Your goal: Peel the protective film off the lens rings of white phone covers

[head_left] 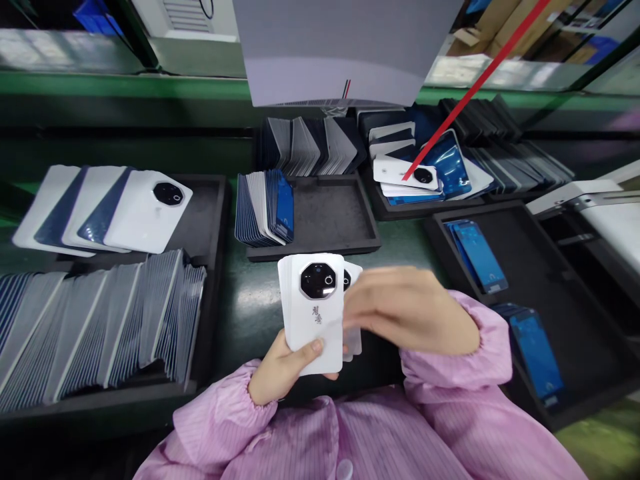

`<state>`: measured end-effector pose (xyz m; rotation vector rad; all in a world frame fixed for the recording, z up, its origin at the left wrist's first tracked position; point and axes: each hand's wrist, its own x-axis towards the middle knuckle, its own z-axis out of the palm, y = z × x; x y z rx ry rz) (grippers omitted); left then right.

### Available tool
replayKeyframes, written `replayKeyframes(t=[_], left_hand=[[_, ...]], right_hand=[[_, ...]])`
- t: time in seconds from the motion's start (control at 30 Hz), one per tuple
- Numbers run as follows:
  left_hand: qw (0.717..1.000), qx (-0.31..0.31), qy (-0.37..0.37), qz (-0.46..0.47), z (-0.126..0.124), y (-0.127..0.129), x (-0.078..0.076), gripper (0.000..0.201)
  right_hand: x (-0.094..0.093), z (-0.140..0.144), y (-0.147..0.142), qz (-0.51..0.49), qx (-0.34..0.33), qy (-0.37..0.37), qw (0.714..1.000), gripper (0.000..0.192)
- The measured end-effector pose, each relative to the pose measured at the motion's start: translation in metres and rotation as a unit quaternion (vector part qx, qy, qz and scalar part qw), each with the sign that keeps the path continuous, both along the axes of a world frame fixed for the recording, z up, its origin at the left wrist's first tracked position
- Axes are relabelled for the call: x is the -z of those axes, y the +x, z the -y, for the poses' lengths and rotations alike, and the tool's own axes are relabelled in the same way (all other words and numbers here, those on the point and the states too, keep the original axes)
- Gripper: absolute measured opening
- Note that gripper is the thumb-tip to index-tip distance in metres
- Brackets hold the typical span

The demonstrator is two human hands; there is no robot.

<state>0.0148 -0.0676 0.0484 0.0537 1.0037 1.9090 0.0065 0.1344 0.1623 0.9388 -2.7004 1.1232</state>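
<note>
My left hand is closed around a small fanned stack of white phone back covers, thumb on the front of the top one. A round black camera ring and dark printed characters show on that cover. Further white covers stick out behind its right edge. My right hand is smeared by motion at the right side of the stack. Its fingertips overlap the covers' edge, and I cannot make out whether they grip one.
Black trays stand around: left, with white covers and rows of grey panels; centre, with upright panels; right, with blue-filmed panels. A red strip slants down to a white cover. A grey board hangs ahead.
</note>
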Motion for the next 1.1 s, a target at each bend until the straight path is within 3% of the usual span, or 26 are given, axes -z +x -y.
replayKeyframes(t=[0.07,0.13,0.57,0.8,0.9,0.97,1.03,1.1], left_hand=[[1.000,0.011,0.004,0.008,0.000,0.000,-0.001,0.033],[1.000,0.021,0.005,0.012,0.001,-0.001,-0.001,0.033],[0.999,0.046,-0.005,0.002,0.002,-0.001,0.000,0.035],[0.999,0.022,-0.020,-0.018,0.000,0.001,0.005,0.034],[0.999,0.001,-0.021,-0.031,-0.002,0.002,0.005,0.037],[0.999,0.002,-0.018,-0.043,-0.002,0.002,0.005,0.038],[0.999,0.007,-0.016,-0.044,-0.001,0.003,0.005,0.039],[0.999,-0.003,-0.017,-0.041,-0.001,0.003,0.005,0.037]], right_hand=[[0.004,-0.003,-0.010,-0.002,0.077,-0.030,0.997,0.007],[0.009,-0.004,-0.018,0.001,0.109,-0.045,0.993,0.007],[0.020,-0.003,-0.029,-0.026,0.106,-0.011,0.994,0.007],[0.030,0.005,-0.029,-0.056,0.126,0.095,0.986,0.005],[0.034,0.006,-0.032,-0.026,0.168,0.144,0.975,0.054],[0.036,0.003,-0.035,0.027,0.166,0.141,0.976,0.067],[0.035,-0.003,-0.038,0.081,0.139,0.122,0.979,0.049],[0.032,-0.014,-0.039,0.097,0.163,0.078,0.979,0.031]])
